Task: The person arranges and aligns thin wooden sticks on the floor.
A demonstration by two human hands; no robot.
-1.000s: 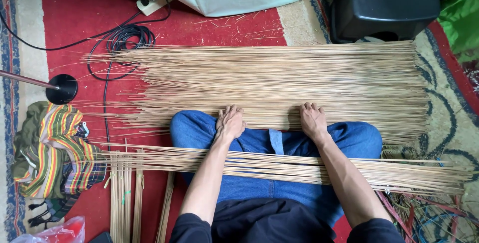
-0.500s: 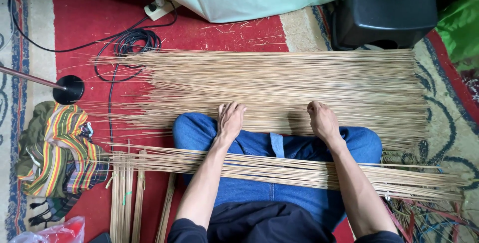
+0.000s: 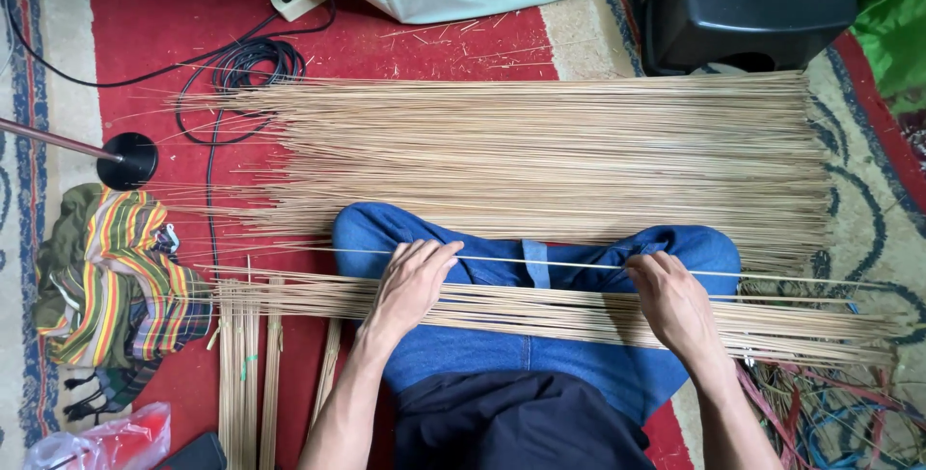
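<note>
A single thin pale bamboo stick (image 3: 540, 263), laid across the blue-jeaned lap above a flat bundle of long tan bamboo strips (image 3: 540, 311), was pinched by the left hand (image 3: 410, 282) and the right hand (image 3: 675, 301).

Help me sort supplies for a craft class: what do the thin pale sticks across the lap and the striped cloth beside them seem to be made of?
The thin pale sticks under both hands look like split bamboo or reed: straw-coloured, matt, straight, very slender. The striped multicoloured cloth looks like woven cotton, soft and crumpled, with a fringe at its edge. Neither material is certain from the look alone.
</note>
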